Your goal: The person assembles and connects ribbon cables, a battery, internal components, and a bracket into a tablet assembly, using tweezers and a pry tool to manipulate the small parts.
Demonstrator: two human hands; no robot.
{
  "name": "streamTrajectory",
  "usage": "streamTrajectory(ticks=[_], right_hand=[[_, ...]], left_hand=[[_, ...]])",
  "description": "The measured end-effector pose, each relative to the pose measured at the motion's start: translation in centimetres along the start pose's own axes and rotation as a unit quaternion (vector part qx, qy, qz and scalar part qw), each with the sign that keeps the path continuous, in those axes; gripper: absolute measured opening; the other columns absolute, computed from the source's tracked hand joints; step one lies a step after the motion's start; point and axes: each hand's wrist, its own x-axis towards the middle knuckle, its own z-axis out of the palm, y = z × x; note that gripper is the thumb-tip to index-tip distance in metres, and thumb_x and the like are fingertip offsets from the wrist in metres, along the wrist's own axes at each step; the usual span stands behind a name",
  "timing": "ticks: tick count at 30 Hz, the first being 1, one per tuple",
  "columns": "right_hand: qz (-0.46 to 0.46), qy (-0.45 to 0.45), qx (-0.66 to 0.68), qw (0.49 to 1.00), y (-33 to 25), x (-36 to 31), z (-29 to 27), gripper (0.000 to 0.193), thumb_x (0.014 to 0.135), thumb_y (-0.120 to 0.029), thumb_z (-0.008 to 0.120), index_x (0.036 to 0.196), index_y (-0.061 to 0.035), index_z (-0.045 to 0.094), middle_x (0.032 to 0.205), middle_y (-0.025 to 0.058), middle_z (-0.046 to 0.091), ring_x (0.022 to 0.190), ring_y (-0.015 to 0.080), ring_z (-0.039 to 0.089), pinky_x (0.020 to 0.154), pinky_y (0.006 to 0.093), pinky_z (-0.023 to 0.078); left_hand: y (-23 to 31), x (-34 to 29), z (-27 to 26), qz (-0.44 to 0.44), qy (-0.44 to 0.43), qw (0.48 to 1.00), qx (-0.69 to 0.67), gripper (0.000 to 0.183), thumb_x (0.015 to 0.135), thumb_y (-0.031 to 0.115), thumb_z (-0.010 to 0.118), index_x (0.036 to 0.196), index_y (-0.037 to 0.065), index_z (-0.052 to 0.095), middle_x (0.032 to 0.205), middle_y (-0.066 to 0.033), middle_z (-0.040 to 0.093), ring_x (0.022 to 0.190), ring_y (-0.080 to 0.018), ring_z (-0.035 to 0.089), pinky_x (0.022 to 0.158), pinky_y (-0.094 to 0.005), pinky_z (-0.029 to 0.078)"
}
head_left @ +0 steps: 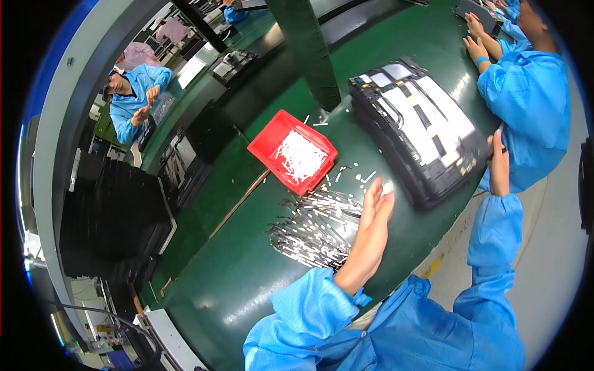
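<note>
My left hand (371, 232) is raised over the green table (247, 287), fingers stretched out, holding nothing. Close beside it lies a loose pile of small black leads with white ends (312, 226). My right hand (499, 166) rests against the right end of a thick stack of flat black device casings (427, 117), its fingers extended along the edge. White panels and dark strips show on the top casing, and the stack is slightly blurred. Beyond the pile sits a red plastic bin (272, 145) holding many small white strips (301, 156).
A green post (306, 55) rises behind the bin. Several small white bits lie scattered around it. Dark stacked panels (111, 216) stand at the left. A co-worker in blue (526, 111) sits close at the right; another person (137, 99) works across the table.
</note>
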Motion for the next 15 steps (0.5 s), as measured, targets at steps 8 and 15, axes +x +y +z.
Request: streamTrajectory(ticks=[8, 15], right_hand=[[0.152, -0.245, 0.235, 0.928, 2.1, 3.9, 4.2, 0.049, 0.097, -0.041, 0.04, 0.114, 0.0024, 0.056, 0.101, 0.0082, 0.064, 0.084, 0.014, 0.062, 0.073, 0.0251, 0.051], [0.119, -0.218, 0.353, 0.902, 1.3, -4.5, 4.5, 0.05, 0.097, -0.04, 0.042, 0.119, 0.0031, 0.053, 0.106, 0.0085, 0.063, 0.09, 0.0158, 0.062, 0.075, 0.0273, 0.051]], left_hand=[[-0.8, 6.1, 2.4, 0.101, -0.03, 0.994, -0.037, 0.073, 0.096, 0.043, 0.04, 0.146, 0.003, 0.006, 0.151, -0.013, 0.01, 0.139, -0.021, 0.012, 0.112, -0.0321, 0.011], [-0.8, 4.1, 1.8, 0.073, 0.019, 0.994, -0.084, 0.078, 0.083, 0.019, 0.064, 0.143, -0.002, 0.019, 0.137, -0.018, 0.037, 0.122, -0.0208, 0.042, 0.1, -0.0292, 0.035]])
